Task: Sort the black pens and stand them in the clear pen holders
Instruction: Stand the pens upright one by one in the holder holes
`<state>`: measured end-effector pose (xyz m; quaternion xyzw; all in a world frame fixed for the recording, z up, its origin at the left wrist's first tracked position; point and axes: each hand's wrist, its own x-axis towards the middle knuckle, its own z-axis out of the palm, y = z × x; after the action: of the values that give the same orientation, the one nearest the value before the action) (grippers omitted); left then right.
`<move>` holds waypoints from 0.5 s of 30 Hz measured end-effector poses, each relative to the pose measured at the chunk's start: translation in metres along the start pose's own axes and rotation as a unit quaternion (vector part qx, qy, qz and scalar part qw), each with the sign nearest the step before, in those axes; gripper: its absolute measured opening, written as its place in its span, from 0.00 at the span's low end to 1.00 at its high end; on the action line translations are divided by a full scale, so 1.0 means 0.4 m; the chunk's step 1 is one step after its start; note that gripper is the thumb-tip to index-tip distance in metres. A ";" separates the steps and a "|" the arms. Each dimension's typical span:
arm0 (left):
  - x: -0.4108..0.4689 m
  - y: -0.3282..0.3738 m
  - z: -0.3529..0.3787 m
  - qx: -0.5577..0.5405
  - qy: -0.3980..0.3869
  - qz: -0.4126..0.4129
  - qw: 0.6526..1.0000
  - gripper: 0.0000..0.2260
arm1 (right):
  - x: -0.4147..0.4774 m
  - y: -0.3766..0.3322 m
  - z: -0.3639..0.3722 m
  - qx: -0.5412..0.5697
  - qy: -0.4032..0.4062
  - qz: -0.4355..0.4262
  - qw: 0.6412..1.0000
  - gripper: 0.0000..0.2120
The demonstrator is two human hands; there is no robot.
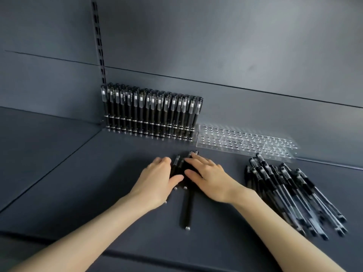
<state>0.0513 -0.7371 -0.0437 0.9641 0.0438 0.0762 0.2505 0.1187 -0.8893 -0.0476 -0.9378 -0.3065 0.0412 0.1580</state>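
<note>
Several matte black pens [187,209] lie side by side on the dark shelf between my hands. My left hand [157,179] and my right hand [208,177] rest flat on them with straight fingers, one from each side. A clear pen holder [151,132] at the back wall is filled with upright black pens [151,107]. To its right lies an empty clear pen holder [245,142] with rows of holes. A heap of black pens with clear barrels [290,191] lies at the right.
The dark shelf [78,183] has a seam running diagonally at the left and a front edge near my forearms. A slotted metal upright [99,42] runs up the grey back wall behind the filled holder.
</note>
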 end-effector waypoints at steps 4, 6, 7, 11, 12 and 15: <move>0.031 0.003 -0.016 -0.012 -0.046 -0.051 0.998 0.15 | 0.001 0.004 0.009 -0.008 0.012 -0.008 1.000 0.23; 0.041 0.003 -0.024 -0.041 -0.061 -0.056 0.996 0.11 | 0.001 0.007 0.012 -0.006 0.022 -0.010 1.000 0.23; 0.043 0.002 -0.027 -0.048 -0.070 -0.055 0.995 0.15 | 0.001 0.007 0.012 -0.002 0.025 -0.009 1.000 0.23; 0.036 -0.013 -0.042 -0.089 -0.075 -0.054 0.992 0.17 | -0.002 0.005 0.015 0.012 0.021 -0.008 1.000 0.22; 0.028 -0.018 -0.043 -0.104 -0.065 -0.051 0.991 0.15 | -0.004 0.004 0.012 0.017 0.028 -0.008 0.999 0.21; -0.001 -0.023 -0.049 -0.198 -0.041 -0.028 0.979 0.11 | -0.007 -0.014 -0.003 0.131 0.091 -0.025 0.987 0.19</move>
<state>0.0470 -0.7198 -0.0314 0.8960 0.0443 0.0369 0.4402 0.1134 -0.8871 -0.0447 -0.9010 -0.3059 -0.0089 0.3076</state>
